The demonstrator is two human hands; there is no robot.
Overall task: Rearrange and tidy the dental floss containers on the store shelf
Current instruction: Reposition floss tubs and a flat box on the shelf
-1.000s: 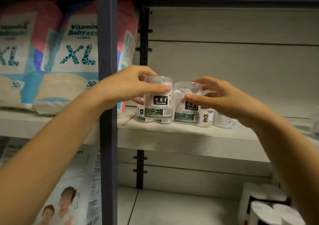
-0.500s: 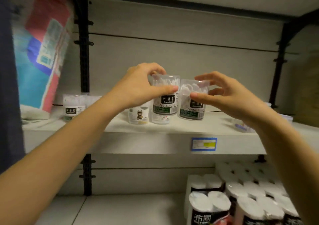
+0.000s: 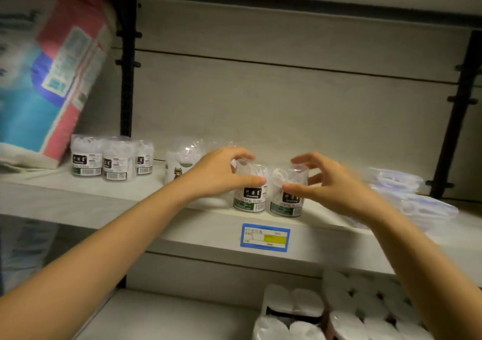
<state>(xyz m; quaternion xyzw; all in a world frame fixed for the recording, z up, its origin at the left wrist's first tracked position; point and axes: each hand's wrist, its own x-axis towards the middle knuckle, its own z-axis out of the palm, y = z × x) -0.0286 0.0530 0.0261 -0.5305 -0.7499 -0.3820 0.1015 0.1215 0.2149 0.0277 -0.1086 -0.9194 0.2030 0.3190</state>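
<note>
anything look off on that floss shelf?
The floss is split: three containers sit far left by the leaning diaper pack, while the left hand and right hand bring two more above the price tag. Clear packets lie loosely heaped at right.

Left hand (image 3: 221,173) grips floss container (image 3: 249,196); right hand (image 3: 331,183) grips neighbouring container (image 3: 286,201); both on shelf (image 3: 130,196).
</note>
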